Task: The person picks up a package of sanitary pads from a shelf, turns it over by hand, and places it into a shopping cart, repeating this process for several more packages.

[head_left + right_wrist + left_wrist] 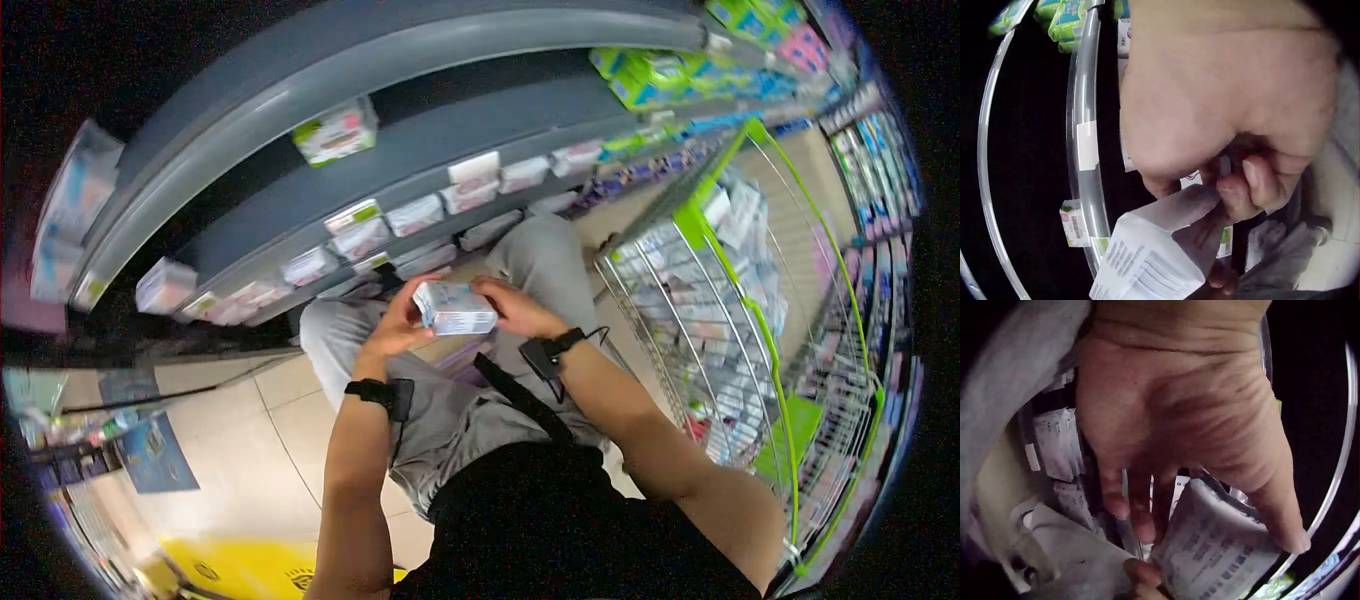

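Note:
A small white packet [455, 308] with blue print is held between my two hands, above my lap. My left hand [400, 325] grips its left end, thumb along the near edge. In the left wrist view, the thumb of the left hand [1179, 419] lies by the edge of the packet [1219, 544], with rows of small print facing up. My right hand [515, 305] is at the right end. Seen from the right wrist, the curled fingers of that right hand [1229, 100] pinch the folded end of the packet [1154, 256], which shows a barcode on its side.
Dark shelves [400, 140] curve ahead, with a row of similar white packs [415, 215] low down and green packs [660, 75] at upper right. On the right stands a wire shopping cart [690, 330] with green edges, loaded with packs. Tiled floor [225, 430] lies at left.

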`<state>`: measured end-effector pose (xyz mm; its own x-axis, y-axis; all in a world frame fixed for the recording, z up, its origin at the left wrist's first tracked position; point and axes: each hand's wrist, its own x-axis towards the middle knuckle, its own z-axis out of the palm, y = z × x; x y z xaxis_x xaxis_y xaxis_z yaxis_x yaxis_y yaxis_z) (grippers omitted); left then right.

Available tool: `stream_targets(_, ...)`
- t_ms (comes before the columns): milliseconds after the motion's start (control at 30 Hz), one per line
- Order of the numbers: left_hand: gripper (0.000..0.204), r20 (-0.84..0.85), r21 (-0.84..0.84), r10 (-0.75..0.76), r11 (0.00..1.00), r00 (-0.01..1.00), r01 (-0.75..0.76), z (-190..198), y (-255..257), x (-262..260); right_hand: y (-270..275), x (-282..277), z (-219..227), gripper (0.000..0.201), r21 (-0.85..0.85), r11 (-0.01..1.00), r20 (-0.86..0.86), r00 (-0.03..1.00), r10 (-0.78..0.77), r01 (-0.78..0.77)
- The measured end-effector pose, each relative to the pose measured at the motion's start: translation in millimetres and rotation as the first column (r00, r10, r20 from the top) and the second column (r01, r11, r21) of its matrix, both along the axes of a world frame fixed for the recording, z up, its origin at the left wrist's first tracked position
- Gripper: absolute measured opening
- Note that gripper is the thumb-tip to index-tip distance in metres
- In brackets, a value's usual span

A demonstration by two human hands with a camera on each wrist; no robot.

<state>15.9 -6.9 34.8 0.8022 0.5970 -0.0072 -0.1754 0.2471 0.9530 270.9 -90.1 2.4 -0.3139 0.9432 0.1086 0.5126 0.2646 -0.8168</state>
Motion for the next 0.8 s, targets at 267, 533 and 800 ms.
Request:
stream_targets(267, 0.056, -0.181, -0.046, 0.174, 0.982, 0.968, -0.185, -20, -5, -4, 16, 1, -34, 0.036, -0.089, 0.994, -0.165, 0.985, 0.051, -0.066)
stream_targets(533, 0.033, -0.332, 0.244, 0.426, 0.900, 0.841, -0.360, -40, 6, -14, 22, -27, -30, 0.027, -0.490, 0.866, -0.575, 0.784, -0.234, -0.101)
stream_targets(800, 0.023, -0.308, 0.089, 0.482, 0.873, 0.820, -0.479, -55, 10, -26, 31, -41, -4, 0.032, -0.691, 0.630, -0.709, 0.503, -0.494, -0.355)
